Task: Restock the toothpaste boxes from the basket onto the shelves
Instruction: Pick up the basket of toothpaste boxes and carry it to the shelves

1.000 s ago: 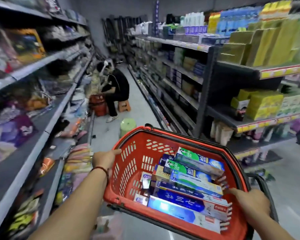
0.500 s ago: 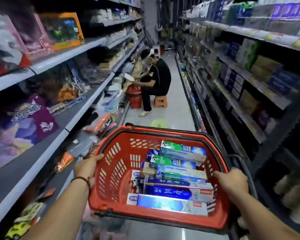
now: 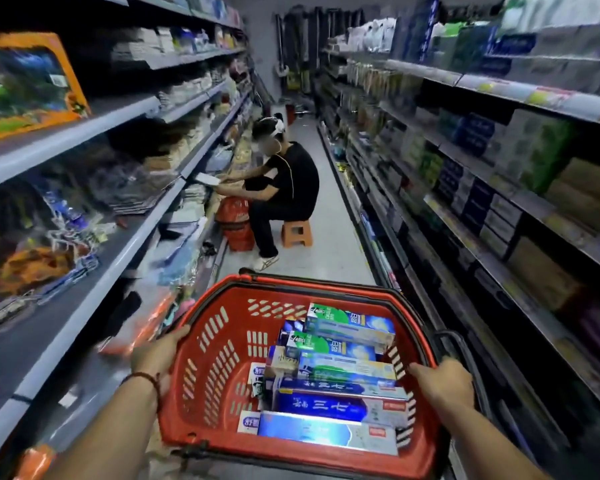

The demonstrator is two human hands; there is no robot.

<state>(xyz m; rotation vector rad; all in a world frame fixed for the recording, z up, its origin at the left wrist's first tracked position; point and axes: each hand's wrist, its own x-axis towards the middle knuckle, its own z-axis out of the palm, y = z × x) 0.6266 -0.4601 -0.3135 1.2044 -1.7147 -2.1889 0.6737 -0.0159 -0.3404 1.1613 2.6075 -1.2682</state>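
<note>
May bump the seated person [image 3: 284,188] at centre frame if carried straight down the narrow aisle; may spill the toothpaste boxes [image 3: 333,375], stacked loose in the red basket [image 3: 215,362] at lower centre, if tipped. Holds it by both sides: left hand [image 3: 160,355] curled over the lower-left rim, right hand [image 3: 444,382] clamped round the lower-right rim, neither spread.

- Left hand [image 3: 160,355] and right hand [image 3: 442,382] grip red basket [image 3: 215,358] rims.
- Toothpaste boxes [image 3: 329,386] stacked on its right side.
- Seated person [image 3: 288,188] ahead between shelves [image 3: 94,216].
</note>
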